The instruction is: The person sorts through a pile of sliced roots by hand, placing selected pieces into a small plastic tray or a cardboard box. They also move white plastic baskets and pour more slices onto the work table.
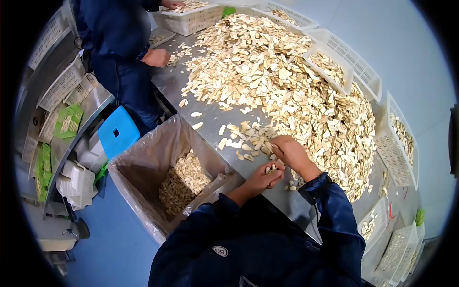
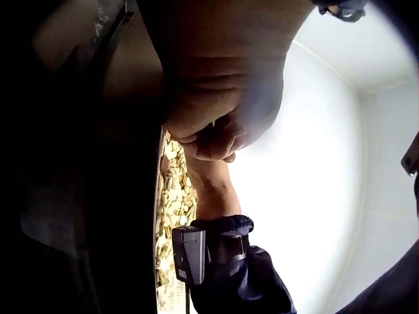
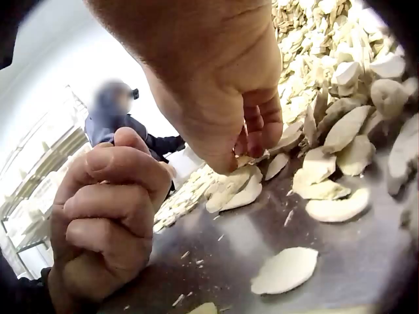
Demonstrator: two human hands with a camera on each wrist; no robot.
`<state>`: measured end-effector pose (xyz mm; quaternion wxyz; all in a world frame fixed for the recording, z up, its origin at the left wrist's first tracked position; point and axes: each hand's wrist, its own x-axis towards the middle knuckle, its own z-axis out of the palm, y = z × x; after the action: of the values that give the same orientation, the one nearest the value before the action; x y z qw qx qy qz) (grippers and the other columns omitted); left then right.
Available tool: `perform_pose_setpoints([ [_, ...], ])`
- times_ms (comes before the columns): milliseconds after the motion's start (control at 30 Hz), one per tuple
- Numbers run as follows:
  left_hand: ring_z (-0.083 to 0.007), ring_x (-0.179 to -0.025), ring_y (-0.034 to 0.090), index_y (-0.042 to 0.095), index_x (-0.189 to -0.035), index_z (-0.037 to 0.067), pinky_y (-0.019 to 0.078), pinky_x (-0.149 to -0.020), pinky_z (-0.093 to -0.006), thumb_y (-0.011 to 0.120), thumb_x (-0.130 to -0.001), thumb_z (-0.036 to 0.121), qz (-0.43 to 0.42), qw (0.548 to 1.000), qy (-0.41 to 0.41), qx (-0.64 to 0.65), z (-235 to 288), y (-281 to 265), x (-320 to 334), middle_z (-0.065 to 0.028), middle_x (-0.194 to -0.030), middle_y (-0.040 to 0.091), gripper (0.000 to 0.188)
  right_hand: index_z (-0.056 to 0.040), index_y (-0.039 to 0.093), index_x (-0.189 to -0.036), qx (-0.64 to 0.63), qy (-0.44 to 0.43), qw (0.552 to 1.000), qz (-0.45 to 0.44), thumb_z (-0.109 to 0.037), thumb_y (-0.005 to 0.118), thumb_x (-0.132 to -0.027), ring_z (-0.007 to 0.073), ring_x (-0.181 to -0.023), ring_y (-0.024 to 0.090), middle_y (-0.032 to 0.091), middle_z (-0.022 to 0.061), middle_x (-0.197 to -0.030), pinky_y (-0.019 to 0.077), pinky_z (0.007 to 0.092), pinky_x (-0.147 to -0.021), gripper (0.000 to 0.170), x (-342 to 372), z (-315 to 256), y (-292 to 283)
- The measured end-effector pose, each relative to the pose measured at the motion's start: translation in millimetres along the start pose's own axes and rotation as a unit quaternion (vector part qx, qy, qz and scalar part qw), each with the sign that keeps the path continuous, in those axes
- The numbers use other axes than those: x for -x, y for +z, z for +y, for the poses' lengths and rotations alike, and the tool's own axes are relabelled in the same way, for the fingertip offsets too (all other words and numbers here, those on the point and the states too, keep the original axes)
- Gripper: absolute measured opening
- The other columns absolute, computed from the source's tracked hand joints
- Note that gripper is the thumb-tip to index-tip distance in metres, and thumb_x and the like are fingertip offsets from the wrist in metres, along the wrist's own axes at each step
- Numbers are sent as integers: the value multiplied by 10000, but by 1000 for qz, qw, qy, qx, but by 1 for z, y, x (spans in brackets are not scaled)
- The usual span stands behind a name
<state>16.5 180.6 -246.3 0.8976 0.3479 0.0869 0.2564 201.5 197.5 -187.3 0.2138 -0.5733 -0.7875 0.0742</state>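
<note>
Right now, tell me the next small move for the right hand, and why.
Probably lift a pale slice with the right hand and add it to the left hand: the right is down at loose slices beside the pile, while the left holds a few.

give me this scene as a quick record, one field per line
left grip: curled round a few pale slices
right grip: fingers among slices at the pile's edge; firm hold or not, unclear
pile: heaped pale slices on a metal table
bin: beside the table, plastic-lined, slices inside
containers: white baskets along the pile, some holding slices
company: another person in dark blue, at the table
</note>
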Motion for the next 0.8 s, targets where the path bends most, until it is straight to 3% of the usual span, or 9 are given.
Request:
perform_pose_setpoints([
  [167, -44, -614, 431, 544, -1191, 75, 307, -507, -211, 565, -1018, 131, 3, 1000, 6, 6, 3, 1, 3, -39, -932, 576, 184, -45, 708, -1090, -4, 57, 998, 7, -130, 660, -891, 345, -886, 670, 706, 148, -951, 537, 407, -772, 221, 4, 12, 0],
  [200, -44, -614, 429, 540, -1217, 82, 309, -508, -210, 563, -1017, 127, 6, 1000, 8, 9, 3, 1, 3, -41, -935, 576, 206, -18, 705, -1090, -64, 135, 989, -5, -127, 660, -883, 283, -810, 674, 687, 154, -868, 528, 379, -735, 238, 7, 9, -4],
  [300, -45, -615, 426, 523, -1293, 110, 320, -514, -209, 557, -1016, 112, 31, 999, 3, 35, 5, 3, 5, -47, -942, 575, 279, -10, 697, -1111, -168, 271, 947, -38, -113, 676, -896, 126, -734, 634, 662, 93, -825, 503, 290, -682, 239, 12, -5, -29],
  [333, -46, -616, 426, 517, -1319, 120, 325, -517, -208, 554, -1016, 107, 41, 998, -1, 47, 7, 4, 5, -49, -945, 574, 305, 13, 670, -1171, -244, 277, 928, -40, -102, 660, -937, 39, -738, 578, 643, 35, -827, 482, 229, -675, 261, 20, 13, -21],
  [433, -51, -608, 420, 452, -1358, 120, 301, -496, -216, 552, -1011, 99, 50, 996, -14, 77, 5, 2, 3, -50, -925, 570, 362, 39, 623, -1241, -407, 290, 866, -23, -101, 623, -971, 63, -768, 605, 664, 18, -876, 501, 231, -699, 303, 31, 22, -18],
  [467, -51, -604, 425, 464, -1345, 117, 311, -500, -216, 551, -1012, 94, 29, 995, -3, 91, 3, -1, 2, -54, -917, 570, 345, 55, 577, -1294, -398, 287, 871, -41, -95, 600, -988, 77, -793, 617, 668, 22, -900, 511, 228, -721, 341, 34, 24, -21],
  [600, -54, -593, 433, 484, -1320, 92, 328, -506, -218, 552, -1013, 98, 32, 998, 6, 56, 5, 3, 3, -52, -907, 574, 315, 61, 582, -1275, -406, 292, 865, -40, -93, 610, -981, 81, -804, 630, 675, 35, -908, 523, 237, -731, 333, 36, 18, -23],
  [667, -50, -590, 438, 515, -1284, 74, 341, -511, -219, 556, -1014, 116, 31, 999, 1, 15, 3, 3, 4, -33, -890, 576, 277, 24, 592, -1267, -399, 289, 869, -44, -104, 615, -986, 60, -766, 606, 683, 16, -904, 493, 215, -676, 309, 35, 16, -22],
  [800, -41, -597, 447, 558, -1214, 61, 349, -517, -209, 561, -1015, 138, 13, 986, -19, -163, 2, 8, 6, -40, -909, 592, 213, -1, 632, -1214, -437, 230, 869, -39, -110, 615, -986, 55, -784, 592, 688, -2, -938, 488, 219, -682, 253, 25, 0, -17],
])
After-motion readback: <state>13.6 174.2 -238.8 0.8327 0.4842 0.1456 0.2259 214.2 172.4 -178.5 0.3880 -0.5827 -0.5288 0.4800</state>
